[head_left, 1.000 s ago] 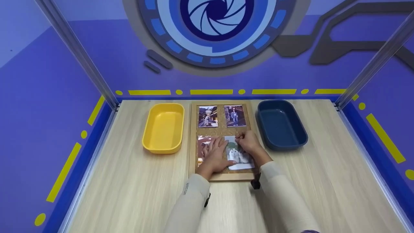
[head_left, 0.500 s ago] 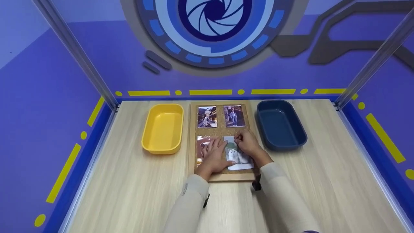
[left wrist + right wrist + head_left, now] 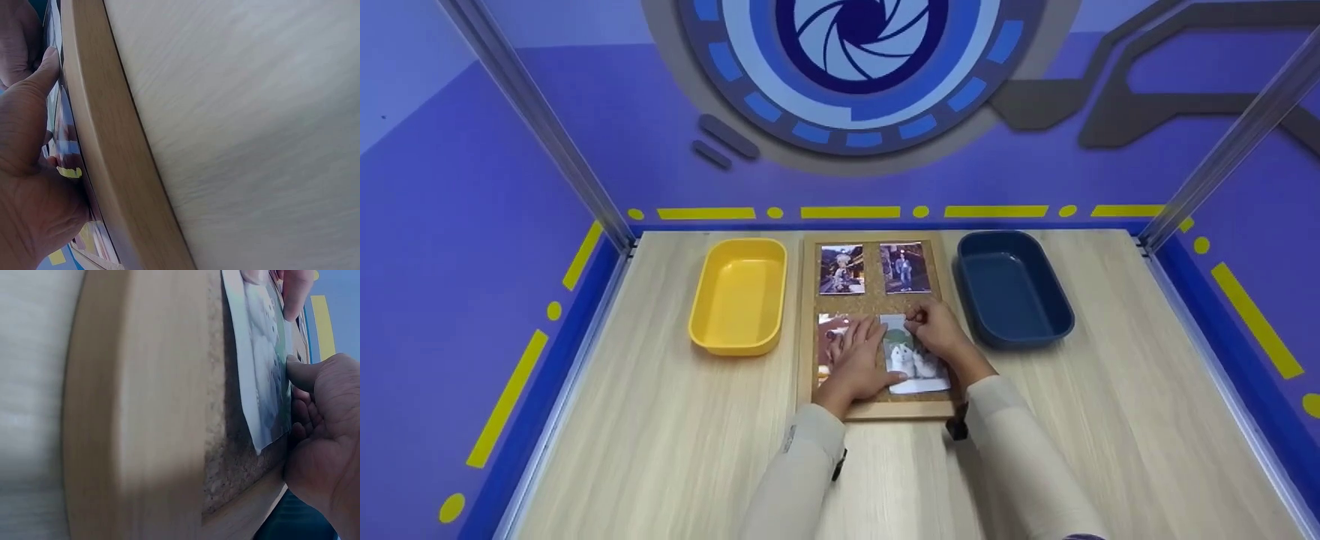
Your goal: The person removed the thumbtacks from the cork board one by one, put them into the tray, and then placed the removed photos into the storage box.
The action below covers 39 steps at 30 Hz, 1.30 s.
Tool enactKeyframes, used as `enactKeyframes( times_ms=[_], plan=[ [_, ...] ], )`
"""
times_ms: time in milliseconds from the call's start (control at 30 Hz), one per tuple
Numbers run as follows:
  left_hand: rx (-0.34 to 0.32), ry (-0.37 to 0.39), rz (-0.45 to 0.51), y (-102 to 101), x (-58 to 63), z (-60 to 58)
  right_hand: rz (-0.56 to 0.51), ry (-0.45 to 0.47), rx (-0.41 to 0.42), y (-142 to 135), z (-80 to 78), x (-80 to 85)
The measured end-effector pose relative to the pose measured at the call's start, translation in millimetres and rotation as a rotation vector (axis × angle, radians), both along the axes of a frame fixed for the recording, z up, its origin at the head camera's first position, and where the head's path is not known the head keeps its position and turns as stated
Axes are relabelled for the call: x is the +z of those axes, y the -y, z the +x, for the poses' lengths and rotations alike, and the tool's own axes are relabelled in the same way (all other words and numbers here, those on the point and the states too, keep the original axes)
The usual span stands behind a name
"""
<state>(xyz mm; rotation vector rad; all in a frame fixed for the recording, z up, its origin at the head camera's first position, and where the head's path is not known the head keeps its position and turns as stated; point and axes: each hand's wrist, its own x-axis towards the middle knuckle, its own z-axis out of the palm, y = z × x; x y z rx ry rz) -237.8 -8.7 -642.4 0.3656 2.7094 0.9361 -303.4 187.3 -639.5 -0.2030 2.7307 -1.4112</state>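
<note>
A wood-framed corkboard (image 3: 847, 304) lies on the table with photos on it. My left hand (image 3: 856, 369) lies spread across the lower left photo (image 3: 828, 328), its thumb on the left edge of the lower right photo (image 3: 916, 384), which shows white furry animals. At that photo's top edge my right hand (image 3: 943, 331) has its fingers curled and pinches something small hidden by the fingertips. In the right wrist view the thumb (image 3: 302, 373) meets the photo's edge, and the photo's near corner stands slightly off the cork.
Left of the board stands a yellow tray (image 3: 739, 349); to its right is a dark blue tray (image 3: 1020, 341). Two more photos, upper left (image 3: 841, 270) and upper right (image 3: 905, 268), lie on the cork. Purple-blue panels (image 3: 585, 112) enclose the table.
Both hands keep their places on the board and the photos stay where they were. The right hand shifts only very slightly; the head view sways a little.
</note>
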Motion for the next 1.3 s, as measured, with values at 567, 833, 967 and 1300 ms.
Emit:
enactKeyframes(
  times_ms=[567,833,967,1300],
  plan=[
    [0.002,-0.006,0.008,1,6.1,2.0,-0.014,0.012,0.008,2,-1.6,1.7],
    [-0.006,0.003,0.004,0,4.3,-0.6,-0.007,0.003,0.016,-1,-2.1,0.5],
    [-0.006,0.007,-0.011,-1,1.3,-2.3,0.006,-0.009,0.028,-2,-1.5,-0.1],
    [-0.001,-0.001,-0.004,0,-5.1,-4.5,0.065,-0.029,0.046,-4,0.2,-0.2]
  ],
)
